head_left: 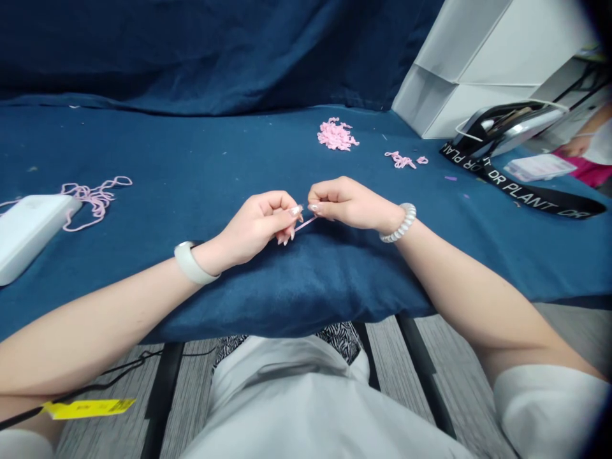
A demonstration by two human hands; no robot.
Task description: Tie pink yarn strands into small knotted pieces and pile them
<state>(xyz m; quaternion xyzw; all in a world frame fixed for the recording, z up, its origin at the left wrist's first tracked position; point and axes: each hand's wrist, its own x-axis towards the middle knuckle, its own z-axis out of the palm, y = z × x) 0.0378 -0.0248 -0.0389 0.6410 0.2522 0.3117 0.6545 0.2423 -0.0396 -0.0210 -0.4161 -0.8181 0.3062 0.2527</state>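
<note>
My left hand (255, 226) and my right hand (347, 204) meet at the fingertips above a blue cushion (296, 287). Between them, both pinch a short pink cord (305, 223), and their fingers hide most of it. A heap of small pink loops (336, 135) lies farther ahead on the blue-covered table (191, 146). To its right are a few loose pink pieces (400, 160). A long tangled pink cord (93, 199) lies at the left, well beyond my left hand.
A white box (29, 234) sits at the left table edge. At the back right stand a white paper bag (459, 76) and a black-and-silver pouch (507, 127), with a black "DR PLANT" lanyard (526, 187) and a card (539, 167) nearby. Another person's hand (574, 146) shows far right.
</note>
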